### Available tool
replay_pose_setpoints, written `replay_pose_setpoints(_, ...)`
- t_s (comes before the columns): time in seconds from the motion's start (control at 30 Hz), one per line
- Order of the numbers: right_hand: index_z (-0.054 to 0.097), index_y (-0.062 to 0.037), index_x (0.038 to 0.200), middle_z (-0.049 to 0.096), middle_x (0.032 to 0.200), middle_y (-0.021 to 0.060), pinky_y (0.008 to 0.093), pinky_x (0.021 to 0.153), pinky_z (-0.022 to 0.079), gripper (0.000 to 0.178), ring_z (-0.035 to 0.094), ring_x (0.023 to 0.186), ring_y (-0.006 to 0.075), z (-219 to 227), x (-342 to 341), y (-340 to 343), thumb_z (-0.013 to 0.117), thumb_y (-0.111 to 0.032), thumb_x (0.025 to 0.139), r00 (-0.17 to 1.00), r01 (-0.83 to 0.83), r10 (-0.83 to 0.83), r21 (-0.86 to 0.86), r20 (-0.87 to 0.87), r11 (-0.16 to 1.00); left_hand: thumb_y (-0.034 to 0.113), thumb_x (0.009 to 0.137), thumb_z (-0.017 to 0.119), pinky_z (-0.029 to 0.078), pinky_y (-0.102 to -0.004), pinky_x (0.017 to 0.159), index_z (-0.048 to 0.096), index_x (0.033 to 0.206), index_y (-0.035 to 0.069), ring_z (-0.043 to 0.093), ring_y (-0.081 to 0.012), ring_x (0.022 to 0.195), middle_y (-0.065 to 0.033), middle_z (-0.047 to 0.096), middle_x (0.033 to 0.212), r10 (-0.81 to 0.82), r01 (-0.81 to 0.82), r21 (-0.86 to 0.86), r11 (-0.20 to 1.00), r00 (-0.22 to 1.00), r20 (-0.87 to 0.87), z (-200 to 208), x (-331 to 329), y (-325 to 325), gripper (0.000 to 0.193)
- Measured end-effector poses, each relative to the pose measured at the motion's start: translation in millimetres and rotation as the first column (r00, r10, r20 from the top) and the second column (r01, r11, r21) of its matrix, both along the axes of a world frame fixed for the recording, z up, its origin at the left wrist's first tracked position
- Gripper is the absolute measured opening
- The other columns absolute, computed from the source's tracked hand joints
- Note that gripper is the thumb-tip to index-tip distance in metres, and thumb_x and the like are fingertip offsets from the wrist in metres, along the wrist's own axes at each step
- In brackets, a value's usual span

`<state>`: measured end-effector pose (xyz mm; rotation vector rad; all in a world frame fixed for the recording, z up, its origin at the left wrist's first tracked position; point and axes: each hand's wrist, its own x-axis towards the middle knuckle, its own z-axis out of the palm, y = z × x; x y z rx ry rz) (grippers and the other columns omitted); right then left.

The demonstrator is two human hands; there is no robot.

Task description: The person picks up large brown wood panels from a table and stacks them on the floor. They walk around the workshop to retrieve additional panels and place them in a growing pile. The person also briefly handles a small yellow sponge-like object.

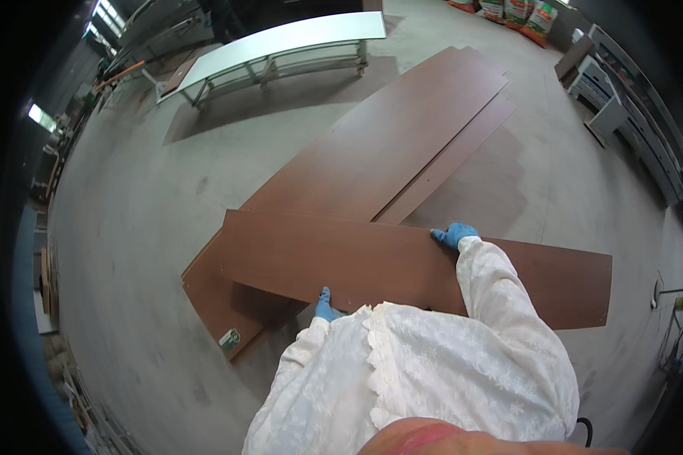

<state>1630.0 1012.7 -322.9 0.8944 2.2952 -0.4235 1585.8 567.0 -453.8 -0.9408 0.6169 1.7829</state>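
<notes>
The held brown panel (341, 254) appears smooth, with a satin sheen. The white garment (463, 356) is patterned cloth, lace-edged. I find the floor (144, 212) matt, concrete-like, scuffed.

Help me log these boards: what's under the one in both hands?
Brown panels show beyond the far and near edges of the held board; whatever lies directly beneath is hidden.

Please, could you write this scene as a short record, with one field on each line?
Left hand: blue-gloved, at the near edge of the long brown board
Right hand: blue-gloved, at the board's far edge
Beyond the board: wide brown panel, set diagonally
Lower left: small green-and-white item, kind unclear, on a brown surface
Background: white-topped bench
</notes>
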Motion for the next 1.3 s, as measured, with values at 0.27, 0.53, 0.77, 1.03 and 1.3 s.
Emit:
replay_pose_setpoints(0.27,0.067,-0.0056,0.119,0.063,0.125,0.0164,0.0435,0.1,0.044,0.081,0.058,0.118,0.0349,-31,41,15,0.044,-0.075,0.084,0.989,0.139,-0.14,0.018,0.048,0.99,0.061,0.088,0.057,0.029,-0.0605,0.111,0.035,0.146,0.019,0.032,-0.0394,0.139,-0.0109,0.03,0.156,-0.013,0.005,-0.128,0.992,0.998,-0.056,-20,-6,30,0.075)
replay_pose_setpoints(0.53,0.067,-0.0052,0.118,0.062,0.126,0.0165,0.0437,0.101,0.044,0.081,0.057,0.12,0.0352,-4,104,123,0.042,-0.074,0.085,0.963,0.261,-0.262,0.013,0.062,0.965,0.054,0.089,0.059,0.03,-0.0629,0.109,0.039,0.142,0.019,0.036,-0.0379,0.136,-0.0101,0.039,0.15,-0.064,0.058,-0.147,0.987,0.997,-0.039,16,7,156,0.067)
replay_pose_setpoints(0.77,0.068,-0.0059,0.117,0.064,0.123,0.0158,0.0434,0.1,0.044,0.081,0.059,0.117,0.0341,5,167,164,0.041,-0.075,0.085,0.932,0.357,-0.359,0.039,0.051,0.933,0.06,0.085,0.063,0.04,-0.0547,0.102,0.041,0.141,0.012,0.046,-0.0398,0.124,-0.0149,0.047,0.142,-0.392,0.395,-0.309,0.865,0.917,0.075,-66,-2,199,0.077)
replay_pose_setpoints(1.03,0.069,-0.0054,0.115,0.065,0.121,0.0178,0.0445,0.098,0.045,0.079,0.06,0.115,0.0343,20,261,187,0.044,-0.074,0.084,0.832,0.554,-0.548,0.088,-0.084,0.828,0.054,0.087,0.066,0.049,-0.0534,0.094,0.048,0.136,0.01,0.057,-0.0374,0.113,-0.0119,0.057,0.133,-0.593,0.573,-0.239,0.784,0.805,-0.014,-75,1,284,0.068)
replay_pose_setpoints(1.3,0.068,-0.0048,0.117,0.062,0.125,0.0203,0.0458,0.102,0.042,0.088,0.058,0.118,0.0371,-20,399,264,0.042,-0.081,0.08,0.649,0.761,-0.76,-0.013,0.036,0.649,0.043,0.095,0.057,0.044,-0.0448,0.105,0.052,0.136,0.009,0.052,-0.0257,0.122,-0.0058,0.054,0.138,-0.724,0.684,-0.265,0.679,0.566,-0.394,-38,49,447,0.053)
